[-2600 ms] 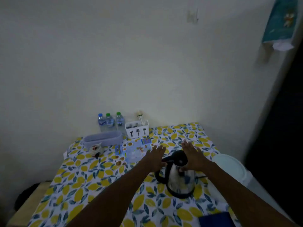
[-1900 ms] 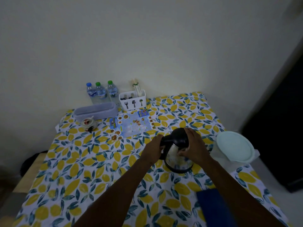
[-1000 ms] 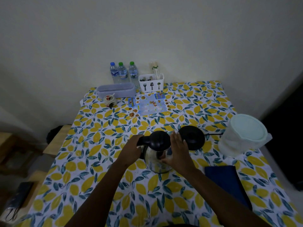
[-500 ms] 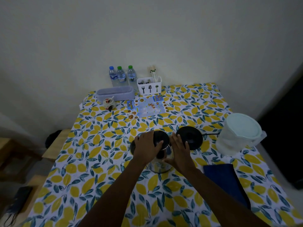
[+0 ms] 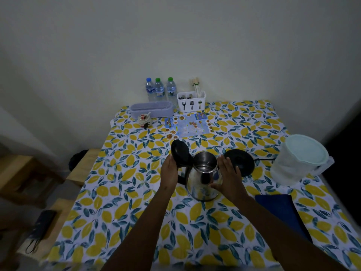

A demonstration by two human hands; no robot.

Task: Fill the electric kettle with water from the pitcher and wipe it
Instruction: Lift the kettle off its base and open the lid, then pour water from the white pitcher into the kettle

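Observation:
A steel electric kettle (image 5: 203, 178) stands on the lemon-print tablecloth (image 5: 125, 192) in the middle of the table, off its black base (image 5: 241, 160), which lies just to its right. Its black lid (image 5: 180, 154) is swung up and open to the left, and the inside looks dry. My left hand (image 5: 171, 171) holds the raised lid and handle side. My right hand (image 5: 227, 177) rests against the kettle's right wall. A translucent pitcher (image 5: 298, 163) with a pale lid stands at the right edge. A dark blue cloth (image 5: 281, 210) lies folded at the near right.
Along the far wall stand three water bottles (image 5: 159, 89), a white cutlery caddy (image 5: 191, 103) and a lilac box (image 5: 151, 110). A small jar (image 5: 144, 119) and a printed leaflet (image 5: 188, 127) lie in front of them. Wooden stools (image 5: 82, 167) stand left of the table.
The kettle was lifted off its base and set down to its left. My left hand then swung the lid up, so the kettle now stands open.

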